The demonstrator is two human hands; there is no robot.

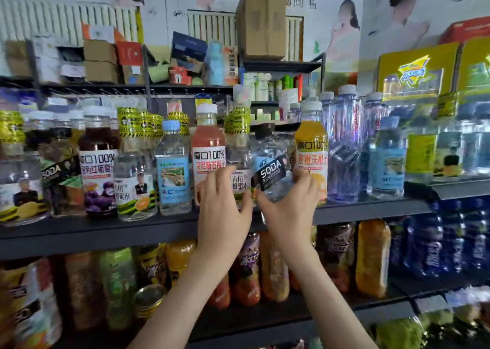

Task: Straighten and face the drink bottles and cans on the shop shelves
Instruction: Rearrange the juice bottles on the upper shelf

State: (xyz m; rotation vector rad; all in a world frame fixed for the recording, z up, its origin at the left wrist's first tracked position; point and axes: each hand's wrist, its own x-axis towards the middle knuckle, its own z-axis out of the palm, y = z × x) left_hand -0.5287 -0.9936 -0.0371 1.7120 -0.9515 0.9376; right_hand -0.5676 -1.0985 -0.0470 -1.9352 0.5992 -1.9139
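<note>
One clear soda bottle (273, 172) tilts in right hand (289, 205).

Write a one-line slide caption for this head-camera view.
Right hand grips a tilted SODA bottle on the drinks shelf while the left hand touches the neighbouring bottle.

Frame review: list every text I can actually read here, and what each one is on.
"SODA": black label on the tilted clear bottle, held by the right hand.
"SODA": slanted label on the far-left bottle.
"100%": labels of the grape juice bottle, pink juice bottle and orange juice bottle.
Other label print, yellow boxes and wall posters: too blurred to read.
</note>
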